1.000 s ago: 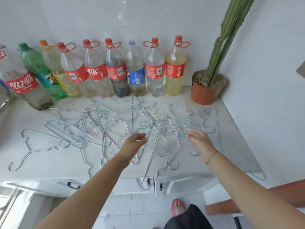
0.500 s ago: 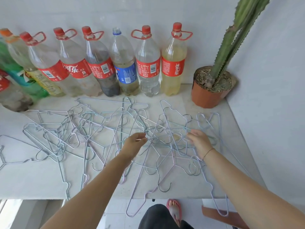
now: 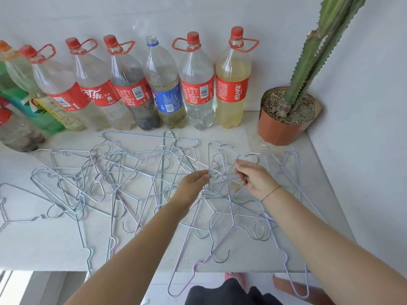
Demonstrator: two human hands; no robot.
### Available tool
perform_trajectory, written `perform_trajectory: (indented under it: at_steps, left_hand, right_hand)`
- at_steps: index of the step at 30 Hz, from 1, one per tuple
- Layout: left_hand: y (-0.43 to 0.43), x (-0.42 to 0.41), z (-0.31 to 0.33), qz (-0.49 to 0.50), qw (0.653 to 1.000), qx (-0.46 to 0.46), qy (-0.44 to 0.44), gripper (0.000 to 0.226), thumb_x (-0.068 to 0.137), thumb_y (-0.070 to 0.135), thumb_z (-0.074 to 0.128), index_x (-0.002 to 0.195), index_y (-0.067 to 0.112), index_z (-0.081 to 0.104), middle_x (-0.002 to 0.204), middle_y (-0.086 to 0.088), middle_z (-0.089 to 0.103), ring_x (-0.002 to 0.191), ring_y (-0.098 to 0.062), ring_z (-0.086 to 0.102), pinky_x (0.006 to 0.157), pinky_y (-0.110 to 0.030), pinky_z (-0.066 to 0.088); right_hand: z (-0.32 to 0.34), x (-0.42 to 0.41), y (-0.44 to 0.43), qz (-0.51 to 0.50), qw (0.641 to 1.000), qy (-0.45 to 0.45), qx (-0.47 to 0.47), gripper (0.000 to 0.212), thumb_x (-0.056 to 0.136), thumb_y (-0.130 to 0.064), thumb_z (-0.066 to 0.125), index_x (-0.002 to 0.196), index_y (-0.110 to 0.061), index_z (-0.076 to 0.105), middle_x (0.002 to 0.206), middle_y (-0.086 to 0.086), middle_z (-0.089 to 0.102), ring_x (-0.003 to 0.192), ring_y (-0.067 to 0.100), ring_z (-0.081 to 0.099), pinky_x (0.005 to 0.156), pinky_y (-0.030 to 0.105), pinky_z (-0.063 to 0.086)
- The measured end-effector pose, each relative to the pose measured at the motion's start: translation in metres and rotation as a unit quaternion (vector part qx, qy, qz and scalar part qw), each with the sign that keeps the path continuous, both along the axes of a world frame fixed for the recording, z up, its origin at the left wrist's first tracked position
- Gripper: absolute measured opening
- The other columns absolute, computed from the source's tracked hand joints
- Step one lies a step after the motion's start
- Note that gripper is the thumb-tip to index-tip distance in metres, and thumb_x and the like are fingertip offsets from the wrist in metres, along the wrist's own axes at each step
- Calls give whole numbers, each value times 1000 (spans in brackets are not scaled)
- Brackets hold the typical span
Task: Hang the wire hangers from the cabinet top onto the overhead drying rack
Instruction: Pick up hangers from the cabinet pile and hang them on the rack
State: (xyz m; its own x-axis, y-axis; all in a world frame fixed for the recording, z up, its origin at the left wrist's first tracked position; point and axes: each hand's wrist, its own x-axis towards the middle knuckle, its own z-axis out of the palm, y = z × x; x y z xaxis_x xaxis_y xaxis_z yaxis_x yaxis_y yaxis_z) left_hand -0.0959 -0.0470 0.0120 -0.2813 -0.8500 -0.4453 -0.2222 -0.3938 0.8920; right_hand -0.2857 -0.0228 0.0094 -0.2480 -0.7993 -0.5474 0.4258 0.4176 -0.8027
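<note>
**Both hands closing on one knot of the hanger pile**

Since half a second ago the right hand [image 3: 256,180] has risen from lying flat on the pile and curled its fingers, and the two hands have drawn nearer each other. The wire hangers [image 3: 163,164] have kept their places.

The left hand [image 3: 193,186] reaches forward with thumb and fingertips brought together, pinching a wire at the centre-right of the tangle. The right hand, just beside it, has its fingers bent round wires of the same cluster. A thin thread bracelet [image 3: 271,193] circles the right wrist.

The hangers, pale blue, grey and lilac, lie interlocked across the white cabinet top [image 3: 44,245], spread from its left edge to near its right end. Two of them hang over the front edge.

Along the back wall stands a row of plastic bottles [image 3: 198,91], most with red labels and red caps. One has a blue label [image 3: 166,97], and the one at the right end holds yellowish liquid [image 3: 232,91]. In the right corner, a tall green cactus [image 3: 308,69] grows from an orange pot [image 3: 279,130].
</note>
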Motion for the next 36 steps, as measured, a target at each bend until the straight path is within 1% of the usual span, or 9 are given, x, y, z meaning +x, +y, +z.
perform_trajectory:
  at_steps: [3, 6, 11, 15, 21, 25, 29, 33, 36]
  left_hand:
    - [-5, -10, 13, 7, 999, 11, 40, 14, 92, 20, 55, 101, 24, 65, 100, -1, 64, 93, -16, 56, 92, -32, 42]
    - [-7, -11, 18, 7, 999, 10, 37, 23, 92, 19, 55, 114, 20, 59, 107, -3, 62, 93, -16, 56, 89, -32, 43]
    - [-6, 2, 21, -3, 999, -36, -32, 33, 93, 21, 55, 124, 15, 59, 120, -4, 60, 107, -12, 51, 93, -26, 35]
    - [-4, 11, 32, 7, 1000, -16, 19, 20, 92, 26, 54, 105, 19, 67, 116, -3, 66, 114, -19, 56, 108, -38, 37]
    - [7, 21, 43, -9, 993, -4, 118, 26, 94, 15, 52, 117, 3, 59, 92, -6, 71, 84, -17, 66, 80, -22, 52]
    - [15, 39, 38, 10, 994, -12, 109, 19, 92, 4, 53, 108, 3, 62, 68, 5, 70, 64, -9, 61, 73, -20, 51]
    - [22, 63, 36, 32, 992, -10, 122, 14, 93, 4, 52, 97, 9, 64, 65, 7, 69, 61, -5, 60, 74, -19, 51]
    - [30, 89, 36, 58, 991, -13, 122, 15, 93, 4, 51, 93, 11, 65, 66, 7, 70, 63, -8, 61, 77, -23, 50]
    - [38, 107, 35, 73, 991, -17, 115, 17, 94, 4, 50, 92, 12, 65, 65, 8, 69, 64, -9, 60, 79, -25, 49]
  right_hand:
    - [9, 23, 2, 35, 998, -49, -18, 15, 92, -10, 51, 86, -16, 64, 55, -5, 55, 44, 2, 42, 41, 13, 28]
    - [12, 37, 1, 35, 997, -65, -23, 16, 93, -14, 50, 82, -17, 61, 62, -1, 50, 44, 3, 43, 41, 14, 28]
    - [16, 48, 10, 125, 988, 38, -79, 19, 94, -9, 49, 81, -17, 60, 68, 0, 56, 54, 5, 48, 51, 17, 31]
    - [26, 69, 26, 251, 952, 143, -102, 15, 93, -11, 50, 88, -19, 62, 70, -5, 62, 62, 4, 54, 57, 15, 37]
    - [27, 101, 57, 308, 933, 154, -107, 19, 93, -9, 49, 92, -20, 63, 73, -4, 61, 64, 5, 52, 56, 11, 37]
    - [18, 109, 78, 255, 959, 87, -87, 15, 93, -12, 52, 101, -14, 64, 80, -1, 62, 70, 8, 56, 64, 15, 44]
    - [-8, 101, 99, 77, 997, 25, -3, 12, 91, -5, 51, 89, -5, 63, 73, 9, 53, 62, 16, 47, 61, 23, 40]
    - [-32, 88, 117, 90, 971, 220, 10, 19, 88, -4, 52, 99, -6, 67, 75, 0, 59, 69, 12, 53, 67, 19, 41]
    - [-36, 84, 113, 235, 879, 413, -38, 25, 85, -5, 55, 106, -12, 68, 102, -3, 65, 97, 13, 59, 86, 19, 41]
